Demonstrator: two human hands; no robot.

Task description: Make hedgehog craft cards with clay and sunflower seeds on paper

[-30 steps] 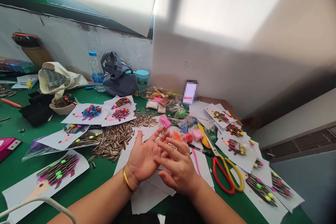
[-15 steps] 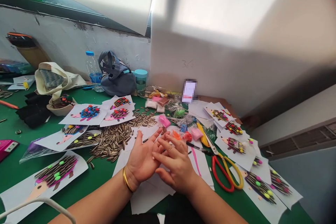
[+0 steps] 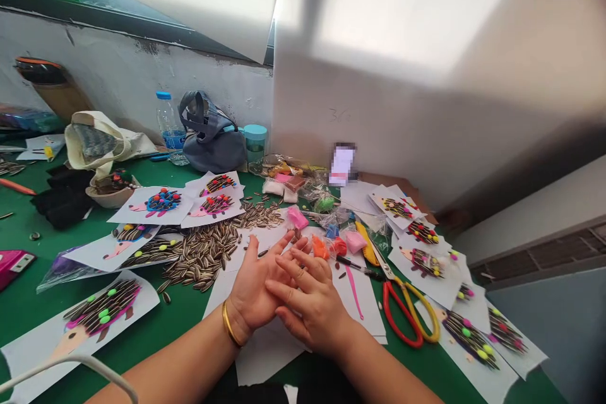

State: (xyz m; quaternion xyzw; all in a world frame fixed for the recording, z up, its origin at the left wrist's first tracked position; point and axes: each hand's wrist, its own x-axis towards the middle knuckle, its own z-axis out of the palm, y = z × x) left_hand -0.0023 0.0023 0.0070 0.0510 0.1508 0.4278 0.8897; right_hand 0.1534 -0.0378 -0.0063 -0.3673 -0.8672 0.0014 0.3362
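The fingers of the right hand lie almost straight, slightly curled, across the spread, palm-up fingers of the left hand, skin on skin. The palms are pressed close, so I cannot tell whether anything small sits between them. A gold bangle circles the left wrist. Under both hands lies a white paper sheet on a green tabletop. At about 1 o'clock sits orange modelling clay, which looks soft and light, easy to pinch off at an edge. Pink clay lies just beyond it. At 10 o'clock, a heap of sunflower seeds looks light and slick, best pinched singly. Red-and-yellow scissors lie at 3 o'clock, their loop handles the natural hold.
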